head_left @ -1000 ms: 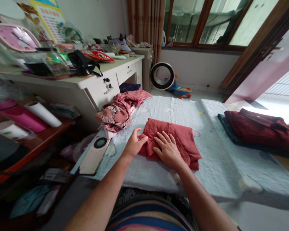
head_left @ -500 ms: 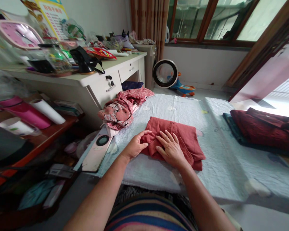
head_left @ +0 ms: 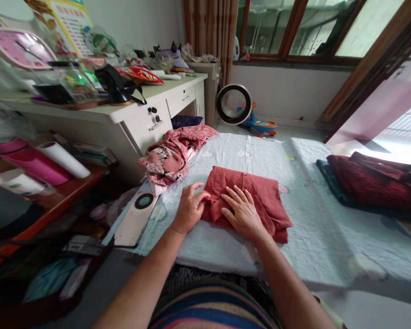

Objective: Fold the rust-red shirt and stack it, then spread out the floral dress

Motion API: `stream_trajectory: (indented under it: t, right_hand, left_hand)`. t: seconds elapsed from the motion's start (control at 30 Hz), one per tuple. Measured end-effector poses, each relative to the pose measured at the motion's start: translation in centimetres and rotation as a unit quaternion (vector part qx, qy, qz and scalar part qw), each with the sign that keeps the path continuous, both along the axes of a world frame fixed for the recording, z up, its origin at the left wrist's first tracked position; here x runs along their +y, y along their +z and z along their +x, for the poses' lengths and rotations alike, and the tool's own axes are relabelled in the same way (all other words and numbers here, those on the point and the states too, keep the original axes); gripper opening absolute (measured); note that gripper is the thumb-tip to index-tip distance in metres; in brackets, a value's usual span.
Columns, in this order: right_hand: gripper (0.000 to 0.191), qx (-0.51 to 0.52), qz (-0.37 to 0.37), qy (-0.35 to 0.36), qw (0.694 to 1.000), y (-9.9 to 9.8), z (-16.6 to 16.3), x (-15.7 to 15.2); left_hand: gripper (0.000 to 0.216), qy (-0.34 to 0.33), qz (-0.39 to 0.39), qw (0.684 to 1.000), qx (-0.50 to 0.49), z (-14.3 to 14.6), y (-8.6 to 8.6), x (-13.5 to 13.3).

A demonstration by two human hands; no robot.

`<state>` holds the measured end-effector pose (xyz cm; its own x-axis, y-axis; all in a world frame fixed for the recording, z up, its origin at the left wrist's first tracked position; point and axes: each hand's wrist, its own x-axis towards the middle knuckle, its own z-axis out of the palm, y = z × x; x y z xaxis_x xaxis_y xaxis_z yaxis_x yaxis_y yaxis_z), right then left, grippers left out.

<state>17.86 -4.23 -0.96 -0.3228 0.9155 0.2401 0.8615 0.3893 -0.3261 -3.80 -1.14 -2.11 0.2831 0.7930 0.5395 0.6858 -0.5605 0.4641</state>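
Note:
A folded rust-red shirt (head_left: 260, 189) with a small button near its far edge lies in front of me on a pale blue patterned bed sheet (head_left: 315, 219). My right hand (head_left: 241, 210) rests flat on top of it, fingers spread, holding nothing. At the shirt's left edge is my left hand (head_left: 191, 208), its fingers bent and apart, with the tips close to the cloth. Whether those fingertips touch the fabric, I cannot tell. Farther to the left, a crumpled red floral garment (head_left: 167, 157) is heaped at the sheet's edge.
Folded dark red clothing (head_left: 376, 183) sits on a dark green piece at right. A white desk (head_left: 147, 116) crowded with things stands at left, above a low shelf with a pink bottle (head_left: 37, 160). An open round appliance door (head_left: 234, 104) and a blue toy (head_left: 260, 125) are beyond.
My left hand has drawn back slightly left from the shirt, its fingers lifting off the cloth and curling. My right hand and the shirt stay where they were.

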Motion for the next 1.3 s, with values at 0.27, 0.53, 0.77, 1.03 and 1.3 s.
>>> stream_trajectory:
  t: [0.27,0.53,0.77,1.03,1.3]
  right_hand:
    - [0.046,-0.002,-0.005,-0.001,1.0,0.14,-0.05,-0.08]
    - [0.05,0.017,-0.017,0.006,1.0,0.4,0.16,-0.17]
    - [0.054,0.037,-0.017,0.033,0.999,0.66,0.54,-0.36]
    - [0.043,0.039,-0.012,0.024,0.999,0.71,0.38,-0.42]
    - [0.042,0.045,-0.016,0.023,0.999,0.78,0.4,-0.39]
  left_hand:
    - [0.029,-0.06,0.032,0.99,0.12,0.83,1.07,-0.51]
    - [0.023,-0.037,0.045,0.989,0.135,0.68,0.72,-0.44]
    - [0.025,-0.04,0.025,0.991,0.123,0.71,0.2,-0.81]
    - [0.029,-0.075,0.029,0.995,0.06,0.67,0.35,-0.81]
    - [0.014,-0.066,0.054,0.989,0.12,0.34,0.82,-0.94]
